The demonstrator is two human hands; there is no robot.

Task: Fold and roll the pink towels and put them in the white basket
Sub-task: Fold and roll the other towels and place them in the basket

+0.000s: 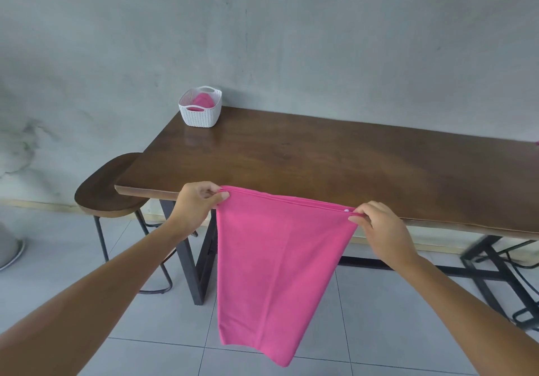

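Both arms are reaching out from the bottom corners, and between them a pink towel (277,262) is hanging in the air, doubled over, its lower edge dangling above the tiled floor (151,317). The left hand (196,203) is pinching the towel's top left corner, thumb and fingers curled tight on the layered edge. The right hand (379,227) is pinching the top right corner the same way, its grip closed on the fabric just beside a small white snap. The top edge is stretching taut between the two hands, right in front of the near edge of the worktop (320,165). A wooden stool (108,189) is sitting tucked at the worktop's left end. Farther back, at the far left corner against the grey wall (291,40), the white basket (200,107) is standing upright on the worktop, well apart from the hands, with pink cloth (201,100) already lying inside it.
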